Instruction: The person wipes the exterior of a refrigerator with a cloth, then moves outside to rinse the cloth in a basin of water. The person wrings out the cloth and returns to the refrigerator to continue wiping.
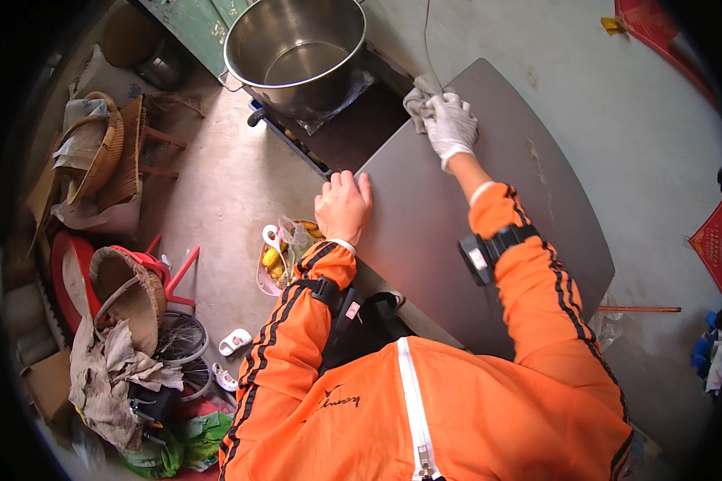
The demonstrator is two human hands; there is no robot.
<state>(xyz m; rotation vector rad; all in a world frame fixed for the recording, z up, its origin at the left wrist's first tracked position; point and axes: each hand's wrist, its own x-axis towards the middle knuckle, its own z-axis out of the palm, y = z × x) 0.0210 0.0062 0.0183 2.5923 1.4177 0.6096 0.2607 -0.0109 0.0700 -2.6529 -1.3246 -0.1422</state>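
My right hand (pixel 453 126), in a thin whitish glove, presses a crumpled grey cloth (pixel 420 103) at the far left edge of a grey tabletop with a curved side (pixel 457 228). Bare, my left hand (pixel 344 207) rests on the tabletop's left edge, its fingers over the rim; it holds nothing that shows. Beyond the tabletop a large steel pot (pixel 295 48) with loop handles stands by a dark open-topped unit (pixel 355 138), with clear plastic under the pot. The gloved palm and part of the cloth are hidden.
A pale wall (pixel 553 36) with a hanging cord borders the tabletop. On the floor at left are a basket of corn cobs (pixel 271 258), white clogs (pixel 235 341), woven baskets (pixel 126 294), a red plastic stool (pixel 180 276) and a spoked wheel (pixel 183 343).
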